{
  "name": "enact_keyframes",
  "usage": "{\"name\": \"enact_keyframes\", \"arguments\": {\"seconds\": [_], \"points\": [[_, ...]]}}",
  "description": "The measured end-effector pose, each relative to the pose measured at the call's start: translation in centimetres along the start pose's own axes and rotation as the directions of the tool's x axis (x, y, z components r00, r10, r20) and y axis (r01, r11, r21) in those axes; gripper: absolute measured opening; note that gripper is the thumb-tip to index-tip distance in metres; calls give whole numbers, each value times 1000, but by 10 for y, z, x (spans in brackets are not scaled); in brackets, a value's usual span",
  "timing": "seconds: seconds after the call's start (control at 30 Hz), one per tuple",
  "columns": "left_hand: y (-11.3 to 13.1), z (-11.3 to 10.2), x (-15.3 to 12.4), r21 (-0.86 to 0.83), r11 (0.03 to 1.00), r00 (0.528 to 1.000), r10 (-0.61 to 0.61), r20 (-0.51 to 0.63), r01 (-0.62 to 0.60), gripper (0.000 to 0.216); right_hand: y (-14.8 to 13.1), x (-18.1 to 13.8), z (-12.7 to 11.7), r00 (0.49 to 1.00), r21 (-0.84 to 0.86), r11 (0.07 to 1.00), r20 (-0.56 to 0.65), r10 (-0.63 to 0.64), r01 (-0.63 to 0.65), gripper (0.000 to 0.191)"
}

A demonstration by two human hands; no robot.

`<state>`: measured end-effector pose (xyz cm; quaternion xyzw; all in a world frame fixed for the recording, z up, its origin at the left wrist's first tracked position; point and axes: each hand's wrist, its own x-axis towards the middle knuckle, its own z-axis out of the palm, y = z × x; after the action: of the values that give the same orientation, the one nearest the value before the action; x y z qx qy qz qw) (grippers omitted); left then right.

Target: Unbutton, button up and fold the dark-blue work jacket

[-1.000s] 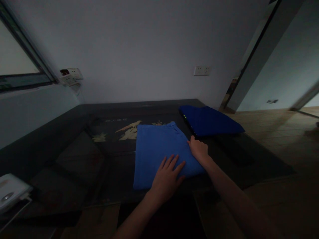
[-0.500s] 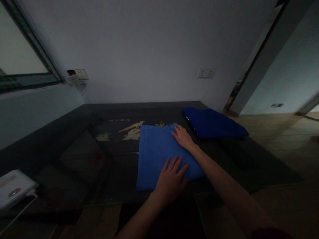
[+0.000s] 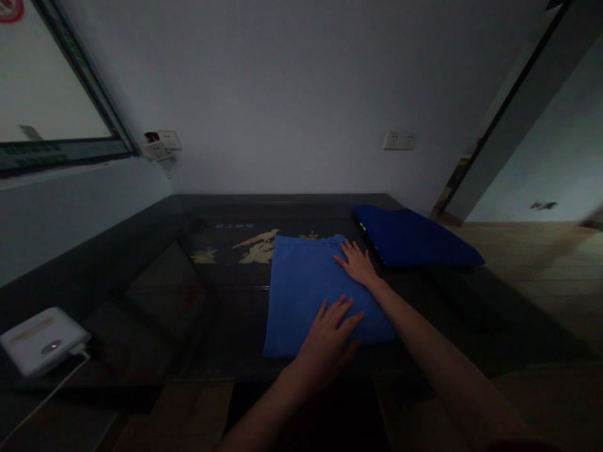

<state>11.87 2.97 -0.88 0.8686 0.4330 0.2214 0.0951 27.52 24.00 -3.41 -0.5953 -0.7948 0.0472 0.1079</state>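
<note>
The garment (image 3: 301, 282) lies folded on the table (image 3: 230, 329), banded edge (image 3: 306, 240) toward the wall (image 3: 282, 113), long axis unclear; left hand (image 3: 326, 339) and right hand (image 3: 358, 264) rest on it, fingers apart.

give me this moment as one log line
left hand: spread on folded light-blue cloth | right hand: spread at its upper right | dark-blue cloth: on table, right side | white box: left, cable attached
</note>
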Motion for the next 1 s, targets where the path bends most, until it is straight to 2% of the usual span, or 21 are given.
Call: {"name": "enact_keyframes", "arguments": {"seconds": [0.1,0.2,0.3,0.43,0.6,1.0], "points": [[-12,-29,-15,-18,999,996,-41,-78,39,39,-6,-13,-15,993,67,997,-115,-32,40,68],[-37,-46,-30,95,983,983,-143,-112,154,36,-14,-50,-25,968,160,968,-191,-164,196,70],[-59,-42,-37,223,948,974,-219,-53,226,36,-19,-100,-22,944,163,939,-181,-274,304,63],[-71,-22,-36,316,922,973,-232,-7,222,44,-14,-142,-12,962,58,966,-120,-245,254,62],[-75,-12,-38,331,920,977,-215,-16,208,50,0,-145,-9,963,-26,966,-74,-258,257,62],[-76,-11,-41,325,923,978,-206,-36,207,50,3,-145,-8,956,-4,960,-87,-280,281,61]]}}
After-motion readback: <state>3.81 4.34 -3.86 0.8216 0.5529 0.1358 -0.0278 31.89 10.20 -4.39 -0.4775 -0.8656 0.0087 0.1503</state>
